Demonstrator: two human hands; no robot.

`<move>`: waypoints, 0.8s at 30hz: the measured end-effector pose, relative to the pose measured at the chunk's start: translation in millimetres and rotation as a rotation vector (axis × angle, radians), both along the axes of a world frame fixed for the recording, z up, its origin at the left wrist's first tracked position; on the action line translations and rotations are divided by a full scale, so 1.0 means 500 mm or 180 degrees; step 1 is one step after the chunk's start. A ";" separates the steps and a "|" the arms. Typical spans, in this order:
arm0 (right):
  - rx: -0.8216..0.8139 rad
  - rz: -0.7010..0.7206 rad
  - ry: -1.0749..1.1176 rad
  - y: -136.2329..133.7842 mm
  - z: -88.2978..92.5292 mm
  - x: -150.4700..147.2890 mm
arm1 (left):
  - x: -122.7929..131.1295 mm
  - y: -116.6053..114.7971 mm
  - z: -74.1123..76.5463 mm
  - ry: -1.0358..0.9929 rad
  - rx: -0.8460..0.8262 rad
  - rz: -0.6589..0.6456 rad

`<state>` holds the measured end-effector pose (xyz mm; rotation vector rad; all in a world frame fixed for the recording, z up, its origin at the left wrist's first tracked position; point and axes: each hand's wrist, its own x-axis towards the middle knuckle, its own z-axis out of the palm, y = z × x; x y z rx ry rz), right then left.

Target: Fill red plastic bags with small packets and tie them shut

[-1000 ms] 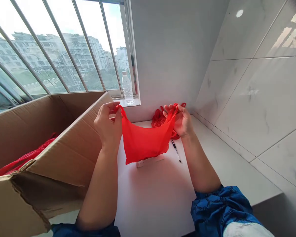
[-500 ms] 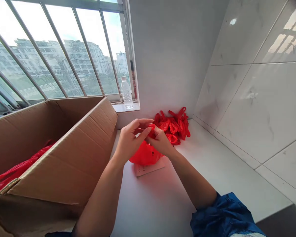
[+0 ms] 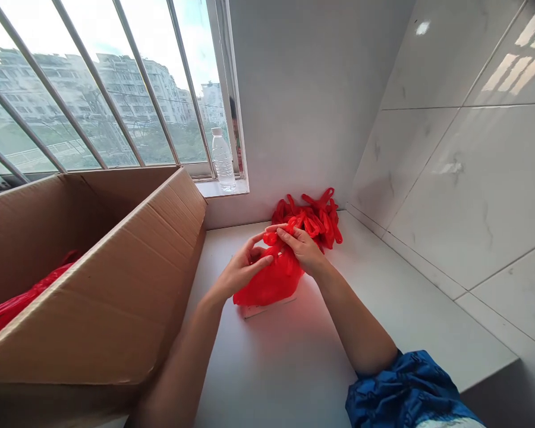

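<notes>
A red plastic bag [image 3: 267, 282] stands on the white surface, its top gathered into a twist or knot between my hands. My right hand [image 3: 305, 249] is closed, pinching the gathered plastic between thumb and fingers. On the left side of the bag, my left hand [image 3: 245, 267] has its thumb and fingers apart, the fingertips against a small red loop at the top. Under the bag, the edge of a flat pale booklet or card [image 3: 252, 311] shows; most of it is covered. What the bag contains is hidden.
Behind the bag lies a heap of red plastic bags [image 3: 327, 217] by the wall. A large open cardboard box [image 3: 129, 285] stands at left, with red plastic [image 3: 31, 297] inside. A clear bottle [image 3: 223, 160] stands on the sill by the barred window. Tiled wall [image 3: 468, 196] at right.
My hands have moved slightly apart. My left thumb and fingers have spread, while my right hand keeps its pinch on the bag's top. The view has shifted a little.
</notes>
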<state>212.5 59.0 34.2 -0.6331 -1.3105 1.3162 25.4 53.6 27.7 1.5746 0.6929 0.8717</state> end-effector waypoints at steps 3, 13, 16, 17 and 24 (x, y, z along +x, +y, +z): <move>0.0082 -0.0057 -0.0158 -0.001 0.003 0.006 | 0.004 -0.007 0.003 0.0016 -0.0076 -0.0026; 0.0391 0.0374 -0.1030 -0.015 -0.002 0.029 | 0.000 0.009 -0.011 -0.1247 -0.1416 0.0241; 0.1016 -0.0334 -0.1532 -0.016 -0.009 0.012 | 0.000 0.001 -0.006 -0.0937 -0.1097 0.0525; 0.1270 -0.0680 -0.1706 -0.016 -0.013 0.005 | 0.001 -0.001 -0.006 -0.0776 -0.0966 0.0574; 0.2214 -0.1570 -0.2178 -0.038 -0.030 -0.016 | 0.005 -0.007 -0.014 -0.0571 -0.0819 0.0593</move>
